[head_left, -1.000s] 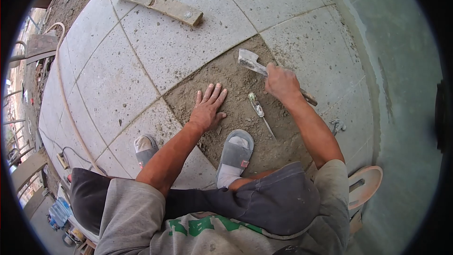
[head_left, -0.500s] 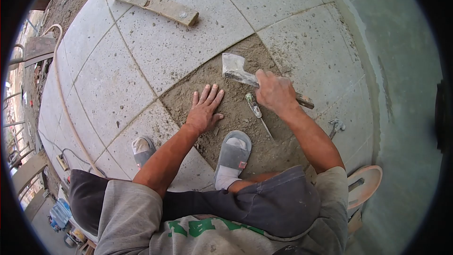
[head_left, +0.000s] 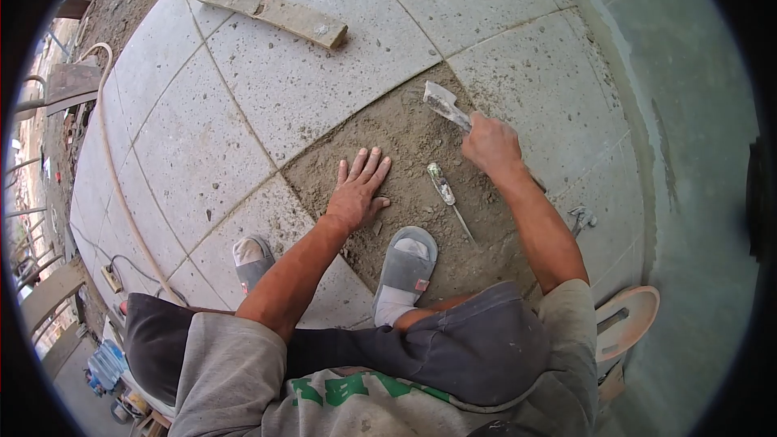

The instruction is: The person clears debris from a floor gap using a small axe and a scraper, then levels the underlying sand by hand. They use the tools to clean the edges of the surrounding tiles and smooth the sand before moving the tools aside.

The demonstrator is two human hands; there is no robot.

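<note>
My right hand [head_left: 492, 146] is closed round the handle of a hatchet [head_left: 443, 103], whose pale, dusty blade hangs over the upper corner of the grey mortar bed [head_left: 405, 142]. Flat on the mortar, fingers spread, rests my left hand [head_left: 358, 190], holding nothing. Between the two hands a screwdriver [head_left: 442, 184] with a whitish-green handle lies on the mortar, its shaft pointing down and right.
A mortar-stained wooden block [head_left: 275, 16] lies on the tiles [head_left: 324, 73] at the upper left. A hose [head_left: 109, 170] runs down the left side. At the right are a small metal tool [head_left: 581, 218] and an oval float [head_left: 630, 324]. My sandalled foot [head_left: 405, 267] stands on the mortar.
My right hand has moved a little right and up with the hatchet, and the blade has turned more edge-on. My left hand stays on the mortar; the whole view has shifted slightly.
</note>
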